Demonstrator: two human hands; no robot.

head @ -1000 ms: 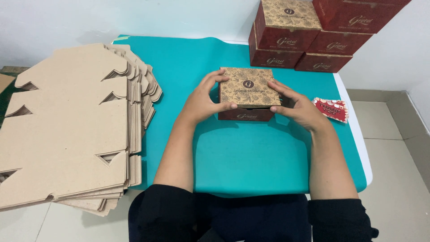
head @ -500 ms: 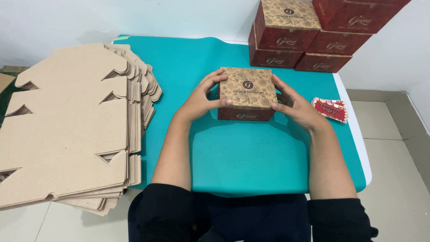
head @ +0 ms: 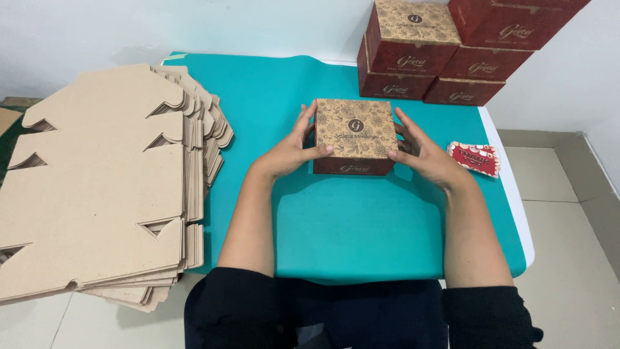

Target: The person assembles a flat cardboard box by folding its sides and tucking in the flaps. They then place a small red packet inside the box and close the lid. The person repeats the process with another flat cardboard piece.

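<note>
Lifted slightly, box (head: 355,136) sits clasped between left hand (head: 287,155) and right hand (head: 423,155).

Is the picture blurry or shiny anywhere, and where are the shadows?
Head view: sharp, evenly lit, no glare; soft shadows lie on the teal mat under the folded box, which the left hand and right hand hold.

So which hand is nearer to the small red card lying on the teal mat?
Right. The right hand grips the box's right side, just beside the red card; the left hand is across the box.
</note>
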